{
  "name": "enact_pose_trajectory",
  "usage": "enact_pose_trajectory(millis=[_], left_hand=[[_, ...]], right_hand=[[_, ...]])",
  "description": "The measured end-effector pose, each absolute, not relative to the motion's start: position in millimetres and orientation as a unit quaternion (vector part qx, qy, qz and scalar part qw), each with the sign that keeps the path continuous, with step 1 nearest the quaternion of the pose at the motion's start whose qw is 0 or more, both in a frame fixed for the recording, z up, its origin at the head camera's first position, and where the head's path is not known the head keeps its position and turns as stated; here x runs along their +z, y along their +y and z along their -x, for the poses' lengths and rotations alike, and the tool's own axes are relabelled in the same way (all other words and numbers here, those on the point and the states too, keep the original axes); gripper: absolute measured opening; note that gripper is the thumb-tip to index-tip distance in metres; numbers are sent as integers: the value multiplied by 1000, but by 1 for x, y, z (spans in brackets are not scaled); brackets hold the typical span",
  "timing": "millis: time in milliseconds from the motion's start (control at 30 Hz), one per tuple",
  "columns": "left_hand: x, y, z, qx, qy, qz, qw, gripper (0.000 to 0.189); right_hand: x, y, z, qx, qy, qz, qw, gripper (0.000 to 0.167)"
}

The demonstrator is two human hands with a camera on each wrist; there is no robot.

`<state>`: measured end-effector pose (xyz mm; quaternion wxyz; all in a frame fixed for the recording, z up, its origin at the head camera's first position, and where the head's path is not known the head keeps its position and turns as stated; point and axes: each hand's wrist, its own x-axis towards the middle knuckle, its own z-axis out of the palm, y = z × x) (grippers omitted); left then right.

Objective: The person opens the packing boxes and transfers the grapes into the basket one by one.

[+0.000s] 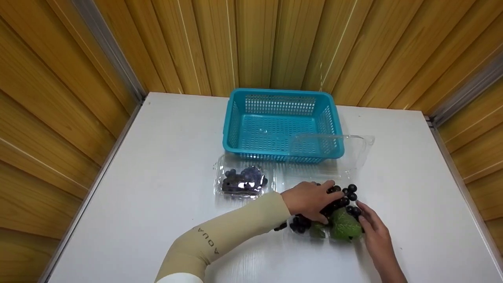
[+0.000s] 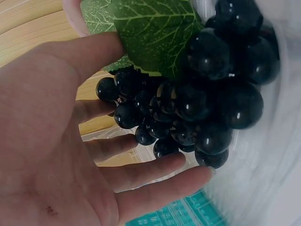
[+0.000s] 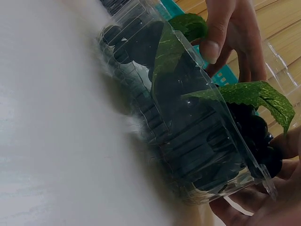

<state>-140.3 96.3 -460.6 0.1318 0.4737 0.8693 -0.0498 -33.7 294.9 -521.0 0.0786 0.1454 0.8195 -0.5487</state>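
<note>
Dark grapes [image 1: 334,204] with green leaves [image 1: 346,224] fill a clear plastic clamshell box [image 3: 188,155] whose lid [image 1: 330,153] stands raised. Some grapes bulge over the rim at the box's right end. My left hand [image 1: 314,200] reaches across the bunch from the left; its fingers are spread along the grapes, and the thumb is at a leaf in the left wrist view. At the right end, my right hand [image 1: 375,232] touches the overhanging grapes, with its fingers around the box corner in the right wrist view.
A turquoise basket [image 1: 283,154] stands at the back of the white table [image 1: 157,177], partly seen through the raised lid. Left of the open box lies another clear clamshell [image 1: 243,182] with dark grapes in it. Wood-patterned walls [image 1: 255,43] enclose the table.
</note>
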Motion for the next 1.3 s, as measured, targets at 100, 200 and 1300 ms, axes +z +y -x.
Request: enact_pose_trajectory(millis=[100, 200, 1300], left_hand=[[-460, 98, 141, -55, 868, -474, 133, 82], [-460, 100, 142, -55, 868, -472, 142, 85], [-472, 117, 133, -97, 858, -499, 70, 74]], right_hand=[[-522, 294, 33, -558, 816, -135, 65, 50], [-523, 293, 33, -566, 812, -128, 56, 48], [-516, 296, 38, -561, 805, -141, 130, 60]])
